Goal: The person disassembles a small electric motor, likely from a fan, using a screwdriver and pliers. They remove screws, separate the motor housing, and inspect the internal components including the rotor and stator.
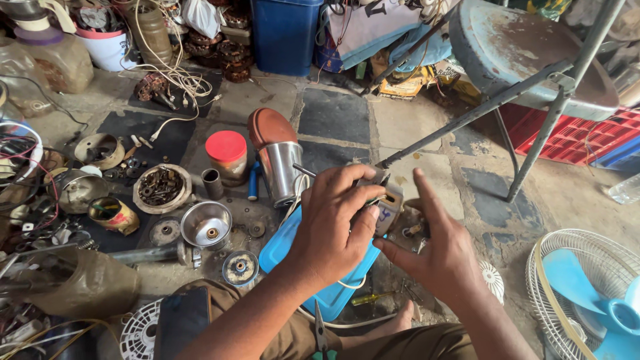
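My left hand (333,230) is closed around a small grey boxy part (387,207) with a worn label, held above the floor. My right hand (437,250) supports the same part from the right, thumb and index finger spread, fingers curled under a small metal piece (413,230). A blue plastic cover (287,250) lies on the floor directly under my hands. A white wire (353,283) loops below my left hand. My bare foot (400,320) rests beneath, next to a yellow-handled screwdriver (370,298).
A shiny metal cylinder with a brown cap (277,157), a red-lidded jar (227,157), a metal funnel-shaped cup (207,225) and several motor parts lie to the left. A metal stool (533,67) stands at the upper right, a fan with a blue blade (593,293) at the lower right.
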